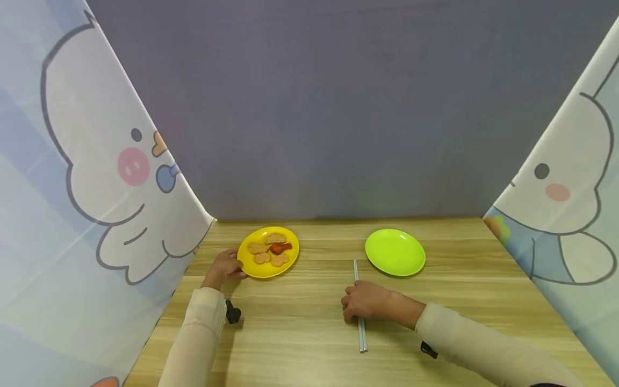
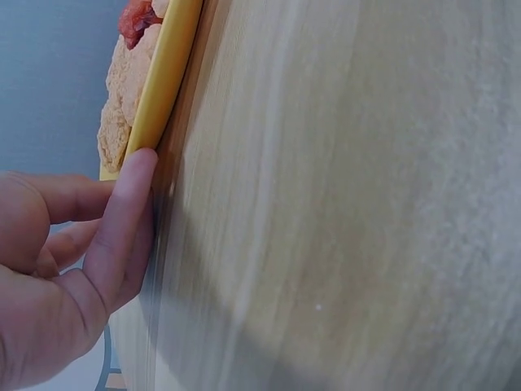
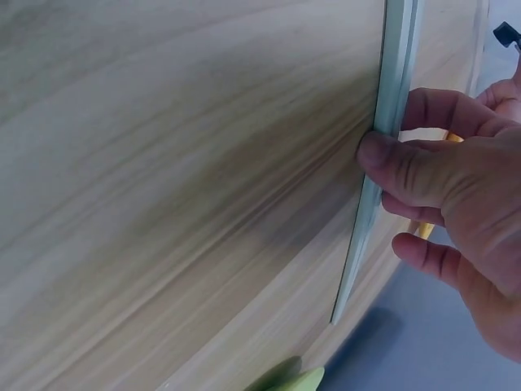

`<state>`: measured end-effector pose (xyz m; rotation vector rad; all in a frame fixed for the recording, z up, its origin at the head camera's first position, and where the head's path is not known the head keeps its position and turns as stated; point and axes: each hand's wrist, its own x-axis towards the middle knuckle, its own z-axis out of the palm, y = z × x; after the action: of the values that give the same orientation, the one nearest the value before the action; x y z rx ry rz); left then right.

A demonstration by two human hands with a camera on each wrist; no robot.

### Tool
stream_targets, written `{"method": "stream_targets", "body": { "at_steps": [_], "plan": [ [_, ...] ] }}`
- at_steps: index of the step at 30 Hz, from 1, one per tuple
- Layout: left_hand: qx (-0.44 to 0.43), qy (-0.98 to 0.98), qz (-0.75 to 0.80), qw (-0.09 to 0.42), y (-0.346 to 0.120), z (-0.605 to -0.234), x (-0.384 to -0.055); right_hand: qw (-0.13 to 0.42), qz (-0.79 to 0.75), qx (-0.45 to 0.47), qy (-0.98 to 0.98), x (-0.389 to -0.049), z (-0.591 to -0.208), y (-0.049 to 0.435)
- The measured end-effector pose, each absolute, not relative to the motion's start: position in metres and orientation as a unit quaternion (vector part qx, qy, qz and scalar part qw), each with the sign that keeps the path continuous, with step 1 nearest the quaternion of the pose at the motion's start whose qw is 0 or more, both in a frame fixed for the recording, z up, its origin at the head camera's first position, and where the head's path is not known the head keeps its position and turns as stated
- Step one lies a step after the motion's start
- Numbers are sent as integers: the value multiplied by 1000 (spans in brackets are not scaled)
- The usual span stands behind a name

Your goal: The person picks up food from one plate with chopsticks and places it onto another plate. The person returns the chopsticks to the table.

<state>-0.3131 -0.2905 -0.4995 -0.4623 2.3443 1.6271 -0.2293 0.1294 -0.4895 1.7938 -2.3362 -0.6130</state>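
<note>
At the far left of the table, a yellow plate [image 1: 250,264] bears several tan breaded food pieces [image 1: 275,238] and one reddish-brown toy drumstick [image 1: 280,248]. My left hand [image 1: 229,265] holds this plate by its left rim, thumb and fingers meeting at the edge in the left wrist view. A pair of slim metallic chopsticks [image 1: 361,337] lies lengthwise on the table, right of the middle. With thumb and fingers, my right hand [image 1: 369,300] pinches the chopsticks around their middle; in the right wrist view the thumb [image 3: 407,167] presses against them.
A bright green plate [image 1: 395,252] with nothing on it stands beyond my right hand. Behind the wooden table [image 1: 295,333] rises a grey panel [image 1: 309,118]. Printed cartoon cloths [image 1: 96,161] hang along both sides.
</note>
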Motion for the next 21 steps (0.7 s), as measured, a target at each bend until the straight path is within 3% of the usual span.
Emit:
{"method": "stream_targets", "body": {
  "at_steps": [11, 21],
  "plan": [
    [-148, 807, 557, 131, -293, -503, -314, 68, -222, 594, -770, -230, -490, 128],
    [-106, 826, 536, 139, -298, -502, -318, 100, -194, 617, -756, -235, -493, 137]
  ]
}}
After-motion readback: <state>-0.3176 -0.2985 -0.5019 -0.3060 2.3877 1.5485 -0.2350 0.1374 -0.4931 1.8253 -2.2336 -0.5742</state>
